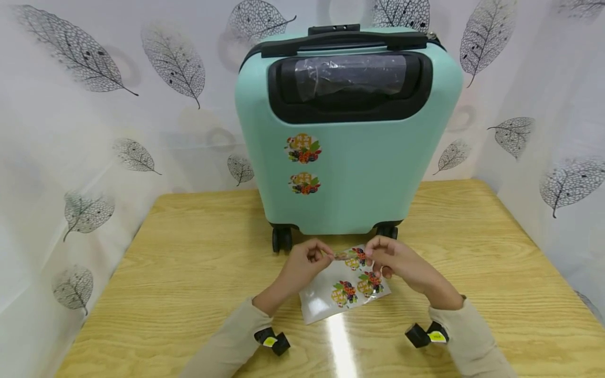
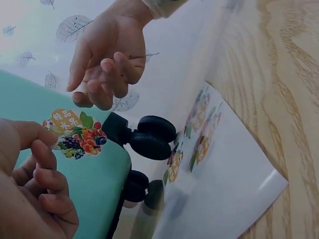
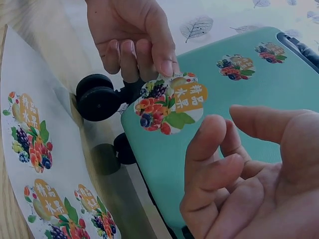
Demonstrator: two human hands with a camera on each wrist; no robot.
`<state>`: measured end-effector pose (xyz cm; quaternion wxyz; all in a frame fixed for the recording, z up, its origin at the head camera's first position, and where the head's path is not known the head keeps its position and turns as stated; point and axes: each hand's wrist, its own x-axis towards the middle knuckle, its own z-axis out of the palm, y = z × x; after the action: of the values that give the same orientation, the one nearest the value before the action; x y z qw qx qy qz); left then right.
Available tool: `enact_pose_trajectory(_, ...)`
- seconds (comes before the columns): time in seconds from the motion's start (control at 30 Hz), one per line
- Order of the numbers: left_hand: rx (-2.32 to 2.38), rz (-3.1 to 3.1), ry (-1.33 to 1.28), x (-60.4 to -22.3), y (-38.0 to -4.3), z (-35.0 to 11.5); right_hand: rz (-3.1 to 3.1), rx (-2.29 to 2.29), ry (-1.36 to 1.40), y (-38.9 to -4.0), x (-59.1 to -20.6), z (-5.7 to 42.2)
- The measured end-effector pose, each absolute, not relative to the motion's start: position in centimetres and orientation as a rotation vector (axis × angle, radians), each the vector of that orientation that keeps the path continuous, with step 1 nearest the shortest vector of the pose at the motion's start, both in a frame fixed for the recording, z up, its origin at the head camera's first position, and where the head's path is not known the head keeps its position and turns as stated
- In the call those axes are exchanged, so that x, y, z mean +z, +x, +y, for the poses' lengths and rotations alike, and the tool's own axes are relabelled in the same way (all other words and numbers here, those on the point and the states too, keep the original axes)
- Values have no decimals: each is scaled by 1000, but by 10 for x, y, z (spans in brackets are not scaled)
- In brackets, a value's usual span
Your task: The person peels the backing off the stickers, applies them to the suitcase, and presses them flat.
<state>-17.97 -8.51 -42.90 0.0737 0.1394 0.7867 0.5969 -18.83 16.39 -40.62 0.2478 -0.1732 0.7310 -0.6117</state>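
Between thumb and forefinger, my left hand point(image 1: 306, 262) pinches a fruit sticker point(image 3: 169, 103) by its edge, its printed face showing in both wrist views. The sticker is off the sheet, held above it. My right hand point(image 1: 399, 260) is close by on the other side, its fingers loosely bent and apart from the sticker in the right wrist view. Below both hands lies a white sticker sheet point(image 1: 321, 294) with several more fruit stickers on it. Behind them stands a mint green suitcase point(image 1: 364, 173), with two fruit stickers one above the other on its left side.
The suitcase's black wheels point(image 1: 282, 239) stand on the wooden table point(image 1: 203, 273), just beyond the hands. Its black handle recess point(image 1: 350, 113) faces forward at the top. A white cloth with leaf prints point(image 1: 179, 121) hangs behind and at the sides.
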Motion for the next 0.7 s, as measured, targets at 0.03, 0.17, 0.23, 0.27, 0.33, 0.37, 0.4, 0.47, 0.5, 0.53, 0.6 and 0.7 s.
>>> enact_pose_trajectory(0.03,1797,2352,409,-428,-180,-85,1990,-1670,-478,-188,-406,165)
enact_pose_trajectory(0.17,1826,2301,365,-425,-181,-86,1971,-1682,-490,-188,-405,168)
enact_pose_trajectory(0.23,1846,2271,345,-423,-181,-86,1958,-1692,-493,-188,-405,169)
enact_pose_trajectory(0.27,1855,2257,335,-423,-181,-87,1950,-1697,-496,-188,-405,170)
enact_pose_trajectory(0.33,1873,2230,319,-422,-181,-87,1947,-1702,-513,-188,-405,170)
enact_pose_trajectory(0.37,1882,2217,315,-422,-181,-87,1948,-1701,-518,-188,-405,170)
enact_pose_trajectory(0.4,1890,2204,313,-422,-181,-87,1953,-1696,-524,-188,-406,170)
enact_pose_trajectory(0.47,1908,2182,312,-422,-181,-87,1971,-1678,-536,-188,-406,170)
enact_pose_trajectory(0.5,1916,2174,312,-422,-181,-87,1982,-1666,-539,-188,-407,169)
enact_pose_trajectory(0.53,1926,2163,309,-421,-181,-86,1995,-1654,-538,-188,-407,169)
enact_pose_trajectory(0.6,1941,2146,300,-419,-180,-86,2015,-1631,-538,-189,-408,167)
enact_pose_trajectory(0.7,1952,2130,278,-415,-179,-86,2044,-1602,-537,-189,-408,164)
